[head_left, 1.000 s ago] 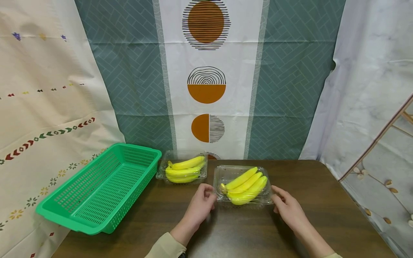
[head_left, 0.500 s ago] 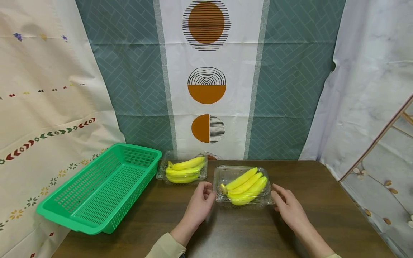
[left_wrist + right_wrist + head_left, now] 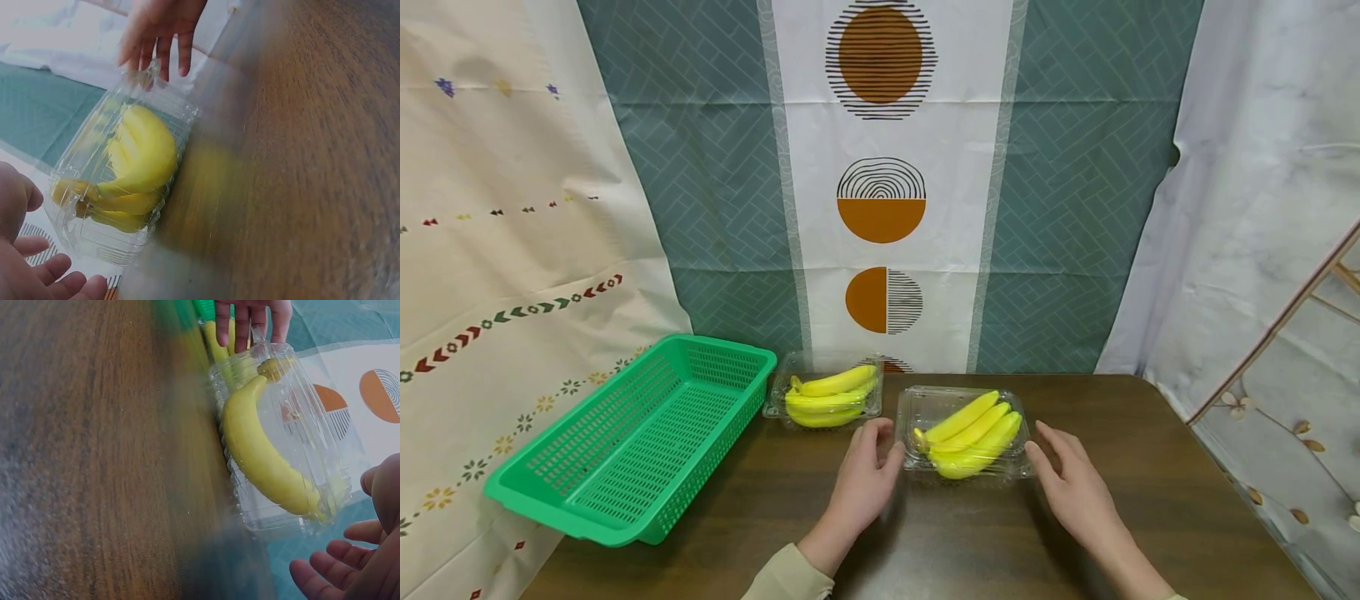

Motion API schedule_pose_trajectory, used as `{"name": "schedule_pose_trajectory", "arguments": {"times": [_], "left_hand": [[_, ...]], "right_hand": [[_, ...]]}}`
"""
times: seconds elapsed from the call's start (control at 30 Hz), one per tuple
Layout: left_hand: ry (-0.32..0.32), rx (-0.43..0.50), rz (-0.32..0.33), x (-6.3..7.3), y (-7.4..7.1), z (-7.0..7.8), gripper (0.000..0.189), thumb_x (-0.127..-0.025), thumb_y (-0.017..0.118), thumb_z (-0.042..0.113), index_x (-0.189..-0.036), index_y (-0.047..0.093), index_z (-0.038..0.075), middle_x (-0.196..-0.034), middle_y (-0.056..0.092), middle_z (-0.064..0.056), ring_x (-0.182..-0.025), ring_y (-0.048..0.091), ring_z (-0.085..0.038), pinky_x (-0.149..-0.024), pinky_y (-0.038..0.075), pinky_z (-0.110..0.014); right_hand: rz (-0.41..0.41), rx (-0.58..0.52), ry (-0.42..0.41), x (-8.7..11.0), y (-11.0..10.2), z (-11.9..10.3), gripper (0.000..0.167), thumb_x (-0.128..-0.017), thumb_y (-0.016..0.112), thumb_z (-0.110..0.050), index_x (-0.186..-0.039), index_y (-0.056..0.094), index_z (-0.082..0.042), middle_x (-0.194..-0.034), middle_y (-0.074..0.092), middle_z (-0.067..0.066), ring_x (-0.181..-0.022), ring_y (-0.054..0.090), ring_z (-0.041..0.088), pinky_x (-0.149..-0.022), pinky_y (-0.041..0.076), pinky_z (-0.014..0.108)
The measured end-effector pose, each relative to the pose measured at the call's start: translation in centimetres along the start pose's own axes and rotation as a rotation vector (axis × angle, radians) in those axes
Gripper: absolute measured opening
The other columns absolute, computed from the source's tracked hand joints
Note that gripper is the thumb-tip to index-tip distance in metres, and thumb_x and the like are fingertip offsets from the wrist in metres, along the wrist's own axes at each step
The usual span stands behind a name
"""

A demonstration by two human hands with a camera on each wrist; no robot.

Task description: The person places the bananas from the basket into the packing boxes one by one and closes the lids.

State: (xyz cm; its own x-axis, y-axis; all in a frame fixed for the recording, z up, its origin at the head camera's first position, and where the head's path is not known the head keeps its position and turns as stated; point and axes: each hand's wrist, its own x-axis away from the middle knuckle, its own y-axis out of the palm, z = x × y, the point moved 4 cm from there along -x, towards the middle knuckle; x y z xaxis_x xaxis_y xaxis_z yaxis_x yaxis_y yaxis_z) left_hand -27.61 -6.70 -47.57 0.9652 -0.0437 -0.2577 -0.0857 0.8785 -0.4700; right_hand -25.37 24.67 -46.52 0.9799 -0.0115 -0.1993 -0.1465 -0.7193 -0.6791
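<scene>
A clear plastic clamshell box (image 3: 917, 408) with a bunch of bananas (image 3: 973, 437) inside sits on the table between the two hands. At its left side is my left hand (image 3: 863, 479), fingers relaxed and holding nothing. My right hand (image 3: 1070, 487) stands by the box's right side, fingers loosely spread and nothing in them. In the left wrist view, a small gap shows between the left fingers (image 3: 53, 269) and the box. The right wrist view shows the right fingers (image 3: 334, 562) apart from the box too.
Behind and left, a second clear clamshell box (image 3: 782, 387) holds more bananas (image 3: 831, 396). A green plastic basket (image 3: 662, 442) lies beside it at the table's left. The brown wooden table (image 3: 970, 542) ends at hanging printed cloths (image 3: 715, 183).
Both hands have drawn slightly away from the sides of the nearer box, and their fingers have loosened. The boxes and the basket have stayed in place.
</scene>
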Motion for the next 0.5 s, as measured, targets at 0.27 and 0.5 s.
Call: {"name": "schedule_pose_trajectory", "arguments": {"times": [0.27,0.5], "left_hand": [[0.059,-0.102,0.054,0.19,-0.07,0.52,0.039,-0.11,0.069,0.025,-0.143,0.062,0.005,-0.14,0.063,-0.011,-0.133,0.061,-0.033,-0.111,0.05,-0.059],[0.079,-0.148,0.062,0.32,0.01,0.82,0.042,-0.11,0.069,0.027,-0.146,0.061,0.007,-0.15,0.059,-0.014,-0.142,0.056,-0.037,-0.113,0.049,-0.062]], "right_hand": [[0.032,0.064,-0.03,0.26,-0.02,-0.47,0.068,-0.116,0.055,-0.048,-0.168,0.044,-0.004,-0.166,0.042,0.026,-0.146,0.049,0.052,-0.109,0.043,0.078],[0.055,0.11,-0.07,0.48,0.01,-1.04,0.067,-0.115,0.06,-0.045,-0.167,0.045,-0.005,-0.166,0.044,0.025,-0.14,0.057,0.05,-0.104,0.048,0.076]]}}
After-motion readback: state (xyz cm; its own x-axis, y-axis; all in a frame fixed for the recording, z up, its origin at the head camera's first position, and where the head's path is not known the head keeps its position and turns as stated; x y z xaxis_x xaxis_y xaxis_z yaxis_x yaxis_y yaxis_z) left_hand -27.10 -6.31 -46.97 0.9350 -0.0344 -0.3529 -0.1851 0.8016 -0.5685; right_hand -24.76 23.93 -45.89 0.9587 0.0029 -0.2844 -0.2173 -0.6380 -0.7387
